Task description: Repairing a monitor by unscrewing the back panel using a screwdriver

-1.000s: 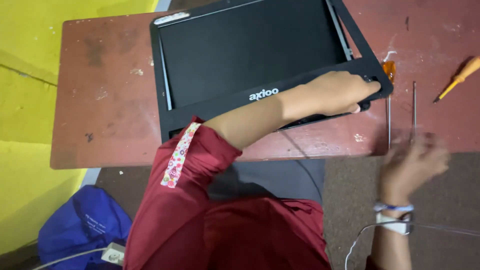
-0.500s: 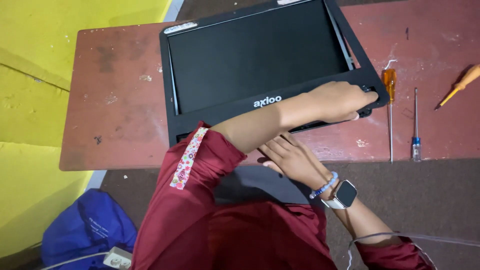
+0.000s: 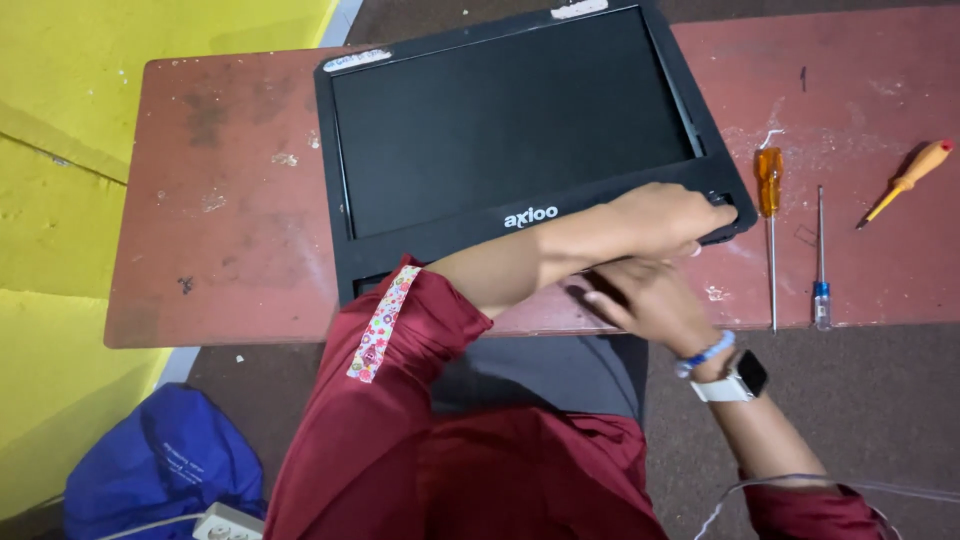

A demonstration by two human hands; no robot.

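The black screen panel (image 3: 510,130) lies flat on the red tabletop (image 3: 230,260) — left hand (image 3: 665,215) fingers curled over its near-right corner, right hand (image 3: 645,300) just beneath, fingers slightly spread.

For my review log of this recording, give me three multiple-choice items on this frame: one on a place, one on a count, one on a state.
1. Where does the left hand rest?
A. on the near right corner of the black screen frame
B. on the blue bag
C. on the yellow floor

2. How many screwdrivers lie on the red table?
A. one
B. three
C. five

3. How does the frame lie?
A. standing upright
B. flat, screen side up
C. folded shut

Answers: 1 A, the hand covers that corner. 2 B, an orange-handled one, a thin blue-tipped one and one at the far right. 3 B, the dark panel faces the camera.
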